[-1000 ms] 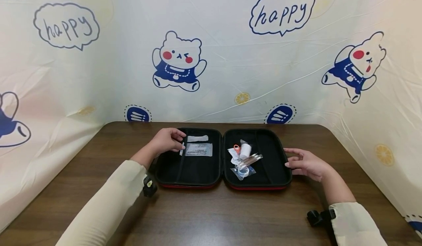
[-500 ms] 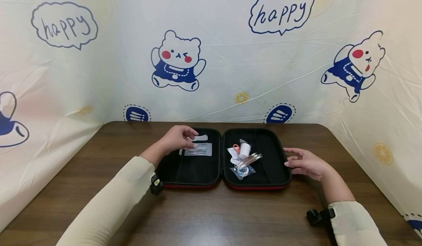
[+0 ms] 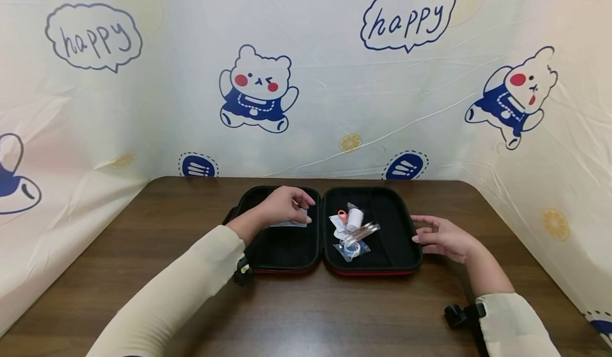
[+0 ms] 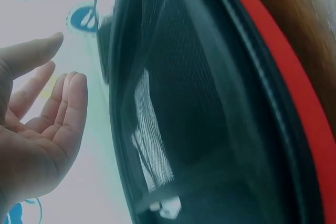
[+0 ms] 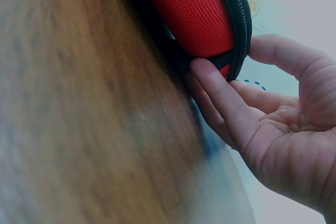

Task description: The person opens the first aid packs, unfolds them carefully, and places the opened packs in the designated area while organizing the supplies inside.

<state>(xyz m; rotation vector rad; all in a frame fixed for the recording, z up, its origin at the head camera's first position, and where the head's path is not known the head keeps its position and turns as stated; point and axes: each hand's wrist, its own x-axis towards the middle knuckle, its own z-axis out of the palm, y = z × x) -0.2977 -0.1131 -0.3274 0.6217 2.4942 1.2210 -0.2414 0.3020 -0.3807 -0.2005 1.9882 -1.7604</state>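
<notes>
A black-lined, red-shelled zip case (image 3: 282, 251) lies unfolded on the table. My left hand (image 3: 282, 205) is over its left half, thumb and fingers apart with nothing between them. It partly covers a printed flat packet (image 3: 289, 224) there. In the left wrist view, that hand (image 4: 44, 124) shows relaxed fingers beside the case's mesh pocket (image 4: 184, 77). At the right end, my right hand (image 3: 442, 237) holds the case edge; in the right wrist view the thumb is at the zipped rim (image 5: 241, 19) and fingertips at the red shell's base (image 5: 194, 19).
The right half holds orange-handled scissors (image 3: 342, 215), a white roll (image 3: 355, 220), cotton swabs (image 3: 363, 234) in clear wrap, a white packet (image 3: 337, 225) and a clear bag (image 3: 351, 251) with a white ring-shaped roll. Brown table (image 3: 306, 314) surrounds the case; a printed curtain (image 3: 315, 107) hangs behind.
My left hand has moved right, from the case's left edge to over its left half, now covering the white strip and part of the packet. The right hand has stayed at the edge.
</notes>
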